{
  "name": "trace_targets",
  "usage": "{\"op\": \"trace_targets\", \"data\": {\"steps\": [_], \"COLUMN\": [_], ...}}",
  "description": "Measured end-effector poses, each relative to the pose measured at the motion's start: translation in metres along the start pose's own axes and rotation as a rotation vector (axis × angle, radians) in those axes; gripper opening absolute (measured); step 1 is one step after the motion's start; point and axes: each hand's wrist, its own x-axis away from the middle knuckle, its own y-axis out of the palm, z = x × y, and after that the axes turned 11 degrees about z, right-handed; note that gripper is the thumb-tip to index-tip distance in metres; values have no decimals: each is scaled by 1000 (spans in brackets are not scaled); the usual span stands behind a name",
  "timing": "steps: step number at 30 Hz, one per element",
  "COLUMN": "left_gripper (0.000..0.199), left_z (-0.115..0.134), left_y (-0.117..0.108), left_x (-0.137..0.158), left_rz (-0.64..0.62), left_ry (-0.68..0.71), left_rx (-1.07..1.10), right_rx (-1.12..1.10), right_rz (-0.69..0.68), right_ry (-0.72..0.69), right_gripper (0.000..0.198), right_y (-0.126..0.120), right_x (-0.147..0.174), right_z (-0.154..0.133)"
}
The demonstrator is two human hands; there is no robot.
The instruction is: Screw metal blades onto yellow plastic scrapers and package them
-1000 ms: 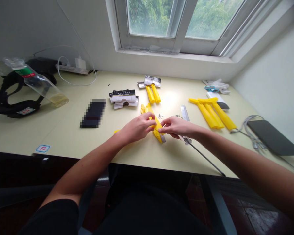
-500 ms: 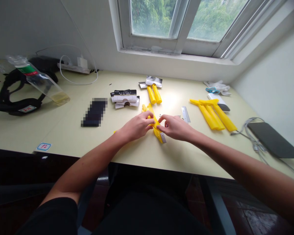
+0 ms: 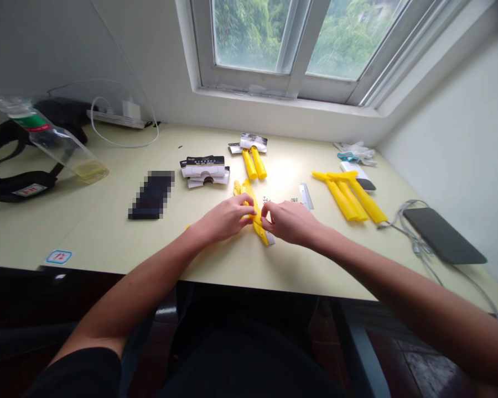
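Here, the left hand [image 3: 232, 216] grips a yellow plastic tool [image 3: 248, 190] over the table [image 3: 108, 221]; the right hand [image 3: 289, 220], fingers curled, meets its right side, though whether it holds anything I cannot tell. Small metal bits [image 3: 266, 199] and a loose blade [image 3: 306, 197] lie right of the tool, card sleeves [image 3: 205, 170] left.

Pale table [image 3: 108, 237] with yellow handles [image 3: 352, 200], metal blade [image 3: 306, 197], cardboard sleeves [image 3: 205, 169]

The left arm [image 3: 145, 282] reaches in from the near left and the right arm [image 3: 373, 268] from the near right, both slanting toward the middle, where the left hand [image 3: 228, 218] curls its fingers, back upward, and the right hand [image 3: 292, 222], just beside it, bends its fingers inward.
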Motion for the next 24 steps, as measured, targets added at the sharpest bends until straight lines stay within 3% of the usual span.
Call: {"op": "trace_targets", "data": {"steps": [5,11,16,24], "left_gripper": [12,11,12,12], "left_z": [1,1,1,0], "left_y": [-2,-6,-6,-4], "left_x": [0,-1,0,0], "left_rz": [-22,6,-4,-2], "left_ry": [-11,-31,-27,-26], "left_rx": [27,51,51,66], "right_rx": [-144,-109,-112,-78], "right_rz": [0,-244,-246,-216], "right_ry": [124,388,428,468], "right_gripper": [28,23,27,26], "right_y": [-18,-13,-4,-10], "right_x": [-8,-22,-24,-24], "right_z": [35,92,100,117]}}
